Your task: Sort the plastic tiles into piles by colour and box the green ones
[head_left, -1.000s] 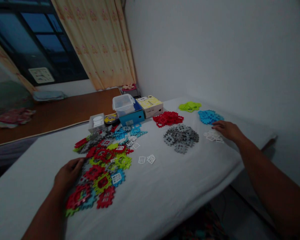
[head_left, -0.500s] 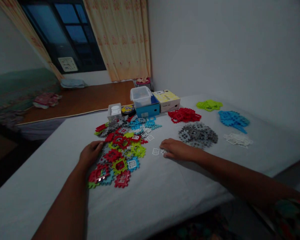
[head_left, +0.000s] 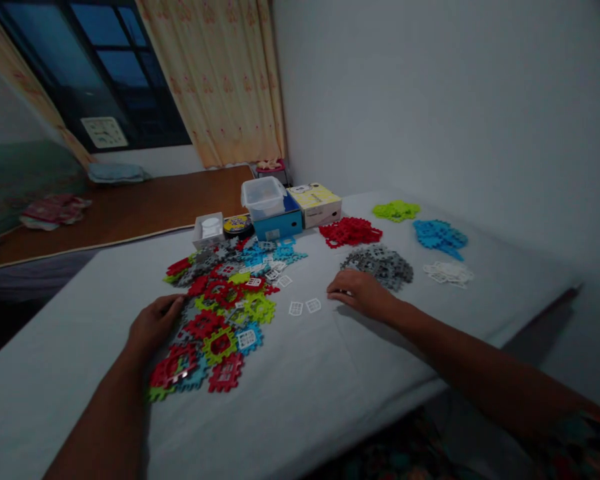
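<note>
My left hand (head_left: 155, 323) rests at the left edge of a mixed heap of plastic interlocking tiles (head_left: 207, 325), its fingers curled together against the pieces. Whatever those fingertips may hold is hidden. My right hand (head_left: 363, 291) hovers just in front of a pile of grey tiles (head_left: 379, 265), fingers bent and closed toward the thumb; I cannot make out anything between them. Left of its fingertips, two small white window pieces (head_left: 296, 308) lie apart on the white cloth. More white window pieces (head_left: 275, 270) are scattered over the heap's right side.
Sorted piles of red tiles (head_left: 351, 231), lime tiles (head_left: 396, 211), blue tiles (head_left: 439, 237) and white window pieces (head_left: 449, 273) lie to the right. Behind stand a clear plastic tub (head_left: 264, 197) on a blue box (head_left: 279, 225), a yellow box (head_left: 316, 203), a round tin (head_left: 239, 227) and a small white box (head_left: 209, 230).
My right hand has drawn back to the right, off a white window piece that now lies uncovered beside another. The whole view has shifted slightly; my left hand stays by the heap.
</note>
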A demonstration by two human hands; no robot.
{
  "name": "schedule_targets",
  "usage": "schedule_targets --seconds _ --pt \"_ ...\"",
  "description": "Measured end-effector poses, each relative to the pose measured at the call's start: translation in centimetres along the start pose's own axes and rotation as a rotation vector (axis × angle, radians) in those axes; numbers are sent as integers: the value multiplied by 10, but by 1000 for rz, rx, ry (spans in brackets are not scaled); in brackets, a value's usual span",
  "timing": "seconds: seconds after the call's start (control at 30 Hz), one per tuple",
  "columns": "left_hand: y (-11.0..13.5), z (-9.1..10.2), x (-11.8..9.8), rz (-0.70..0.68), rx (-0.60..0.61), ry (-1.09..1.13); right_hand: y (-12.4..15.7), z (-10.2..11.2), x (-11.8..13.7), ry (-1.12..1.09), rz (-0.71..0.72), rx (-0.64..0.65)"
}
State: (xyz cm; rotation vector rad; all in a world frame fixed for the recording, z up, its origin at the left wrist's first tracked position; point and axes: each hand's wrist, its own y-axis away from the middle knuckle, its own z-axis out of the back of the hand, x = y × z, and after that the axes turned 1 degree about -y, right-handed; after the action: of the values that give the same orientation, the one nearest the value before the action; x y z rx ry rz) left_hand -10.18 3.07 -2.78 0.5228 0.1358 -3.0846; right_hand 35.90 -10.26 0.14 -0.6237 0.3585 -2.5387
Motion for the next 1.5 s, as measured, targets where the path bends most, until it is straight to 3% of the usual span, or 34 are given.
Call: schedule_targets --seconds 0.1,0.23,0.37,0.5,0.63,0.73,0.87,0.93,1.0,1.07,1.17,1.37,1.5 --pt "-6 -2 6 -1 11 -23 29 38 -39 4 -226 -272" --pt "-15 -8 16 55 40 -35 97 85 -116 168 -626 -579" --pt "-20 -11 20 54 36 -57 158 104 -174 322 -857 -600" --pt "-22 -12 22 41 10 -79 173 108 -191 398 -889 -474" --pt "-18 -10 20 27 -13 -88 138 111 -160 502 -875 -561" --pt "-12 -7 13 1 -8 -78 88 93 -107 339 -593 -540" --pt "-5 -5 6 -13 -21 -69 27 35 -27 2 -136 -79" --pt "-4 -6 5 -28 -38 -39 6 2 0 -9 17 108" --pt "-2 -7 6 -48 -43 -6 -7 -24 14 73 89 205" --pt "-2 -7 7 -60 -46 17 -16 -40 19 164 87 228" --pt "-2 -7 8 -70 -49 35 -19 -47 17 193 25 205" --pt "-4 -5 6 -35 -30 5 -8 -33 11 -53 -173 184" --pt "-5 -5 8 -46 0 -26 3 -24 10 -151 -223 212"
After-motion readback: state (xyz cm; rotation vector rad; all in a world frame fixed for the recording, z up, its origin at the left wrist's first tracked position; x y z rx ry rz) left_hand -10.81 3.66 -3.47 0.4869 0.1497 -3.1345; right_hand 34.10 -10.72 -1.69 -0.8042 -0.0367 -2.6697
